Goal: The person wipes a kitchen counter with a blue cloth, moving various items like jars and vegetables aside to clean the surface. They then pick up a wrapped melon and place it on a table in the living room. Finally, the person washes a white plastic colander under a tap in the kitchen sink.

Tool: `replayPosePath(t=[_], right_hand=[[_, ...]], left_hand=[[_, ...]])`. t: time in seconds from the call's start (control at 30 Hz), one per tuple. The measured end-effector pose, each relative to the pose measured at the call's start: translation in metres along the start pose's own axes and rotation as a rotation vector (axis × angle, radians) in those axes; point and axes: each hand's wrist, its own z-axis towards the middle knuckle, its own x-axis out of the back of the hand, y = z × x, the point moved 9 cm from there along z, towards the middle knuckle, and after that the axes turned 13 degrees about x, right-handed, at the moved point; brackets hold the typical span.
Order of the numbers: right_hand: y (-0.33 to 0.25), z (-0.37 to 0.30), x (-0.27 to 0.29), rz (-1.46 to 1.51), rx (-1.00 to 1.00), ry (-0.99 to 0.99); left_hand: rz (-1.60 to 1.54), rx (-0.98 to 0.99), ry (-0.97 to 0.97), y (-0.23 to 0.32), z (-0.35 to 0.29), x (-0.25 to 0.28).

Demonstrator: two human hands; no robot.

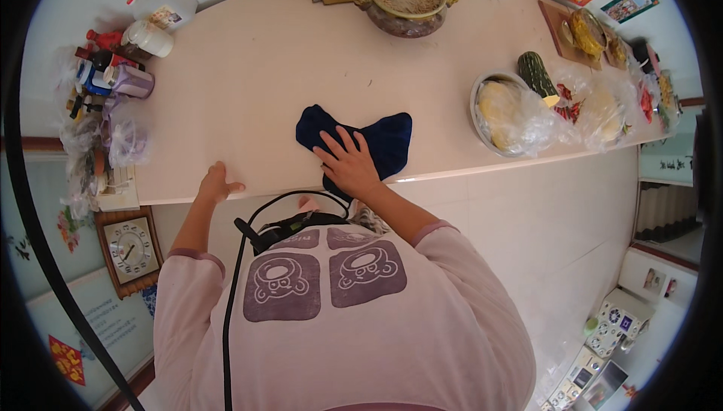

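A dark blue cloth [392,140] lies bunched on the pale pink table [256,79], close to its front edge. My right hand [350,162] rests flat on top of it, fingers spread, and covers its middle. Part of the cloth hangs at the table's edge beneath my wrist. To the left, my left hand [218,183] is at the front edge of the table with its thumb stretched out to the side. Nothing shows in it, though its other fingers are partly foreshortened.
Several bottles [132,79] and plastic bags crowd the table's left end beside a white jug [162,0]. An incense pot [407,0] stands at the back. On the right are a bagged bowl [489,113] and a dark green squash [535,76]. A black cable [230,298] crosses my front.
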Motion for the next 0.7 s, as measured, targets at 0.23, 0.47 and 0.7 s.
replayPosePath(t=[0.23,0.47,0.7], right_hand=[[0.057,-0.037,0.055,-0.047,-0.078,-0.159],[0.079,-0.065,0.060,-0.425,-0.419,0.012],[0.022,-0.020,0.022,-0.374,-0.439,-0.002]], left_hand=[[0.030,-0.017,-0.002,-0.005,0.005,0.008],[-0.065,-0.089,0.165,-0.002,-0.009,0.014],[-0.081,-0.130,0.141,-0.005,0.003,0.018]])
